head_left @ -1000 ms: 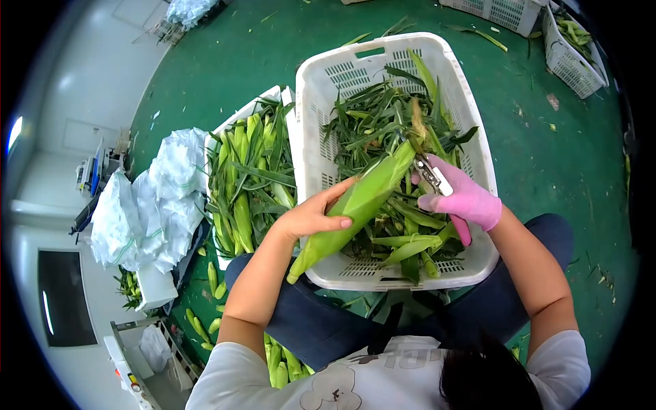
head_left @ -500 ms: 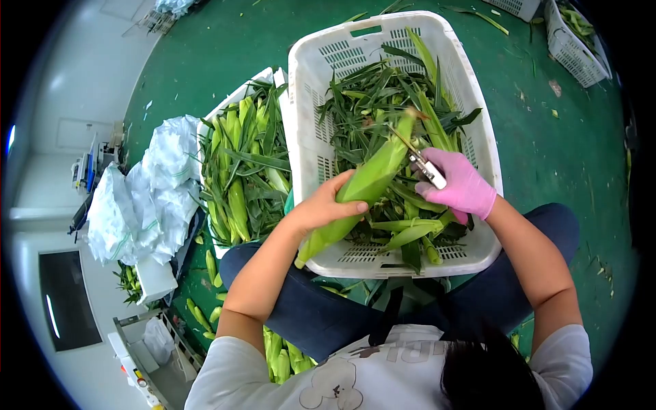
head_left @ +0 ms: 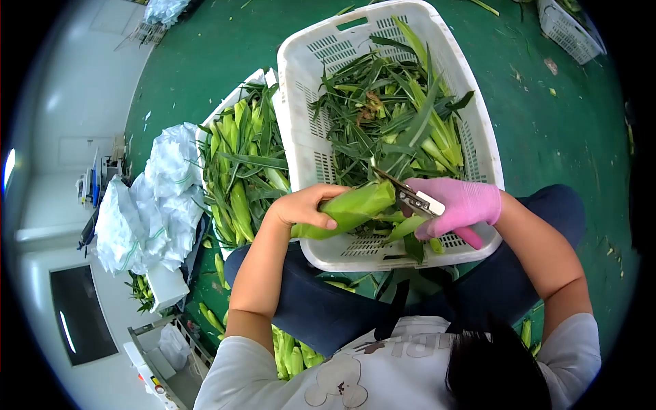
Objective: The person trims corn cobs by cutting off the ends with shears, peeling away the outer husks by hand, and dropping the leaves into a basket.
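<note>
My bare left hand (head_left: pixel 311 208) is wrapped round a green, husk-covered ear of corn (head_left: pixel 357 207), tilted over the near side of a white plastic basket (head_left: pixel 482 150). The corn's far end looks blunt. In a pink glove, my right hand (head_left: pixel 468 206) grips pruning shears (head_left: pixel 425 203) with white handles. The shears' blades lie right by the corn's blunt end. Cut leaves and husks (head_left: pixel 355 137) fill much of the basket below, with a brown tuft of silk (head_left: pixel 370 107) among them.
A second white container (head_left: pixel 212 123) with unhusked corn (head_left: pixel 239 157) adjoins the basket on the left. Beyond it are white plastic sacks (head_left: pixel 164 184). Loose ears (head_left: pixel 212 318) lie on the green floor, and another basket (head_left: pixel 567 31) stands far right.
The corn has come down toward me, and its brown, silky tip is gone. The shears have moved lower with my right hand. The whole view has shifted slightly.
</note>
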`<action>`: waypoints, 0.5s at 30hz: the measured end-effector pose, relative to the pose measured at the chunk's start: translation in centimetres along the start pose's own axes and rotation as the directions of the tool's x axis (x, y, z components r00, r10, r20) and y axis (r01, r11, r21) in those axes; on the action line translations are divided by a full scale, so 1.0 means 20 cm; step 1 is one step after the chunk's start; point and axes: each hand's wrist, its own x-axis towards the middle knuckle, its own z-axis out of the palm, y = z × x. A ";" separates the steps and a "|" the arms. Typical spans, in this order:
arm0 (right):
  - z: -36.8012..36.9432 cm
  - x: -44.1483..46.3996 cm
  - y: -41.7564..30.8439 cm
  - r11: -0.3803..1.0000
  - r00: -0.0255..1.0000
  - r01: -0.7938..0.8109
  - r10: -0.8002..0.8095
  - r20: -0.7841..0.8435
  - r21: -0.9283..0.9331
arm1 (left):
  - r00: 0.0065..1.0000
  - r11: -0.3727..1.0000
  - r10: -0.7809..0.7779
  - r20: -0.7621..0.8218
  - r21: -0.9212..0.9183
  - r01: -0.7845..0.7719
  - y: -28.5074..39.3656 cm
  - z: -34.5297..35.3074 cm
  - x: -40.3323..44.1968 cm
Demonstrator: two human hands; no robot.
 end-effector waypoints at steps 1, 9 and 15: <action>0.00 0.01 0.02 0.998 0.998 0.054 -0.054 -0.009 -0.036 | 1.000 0.991 0.004 0.029 -0.132 -0.001 -0.02 0.01 0.01; 0.00 0.05 0.07 0.839 0.874 0.365 -0.160 -0.458 0.403 | 0.962 0.903 0.170 -0.213 -0.358 -0.239 0.01 0.08 0.07; 0.14 0.07 0.12 0.845 0.974 0.190 -0.098 -0.204 0.501 | 0.716 0.886 0.128 -0.686 -0.244 -0.393 0.00 0.08 0.16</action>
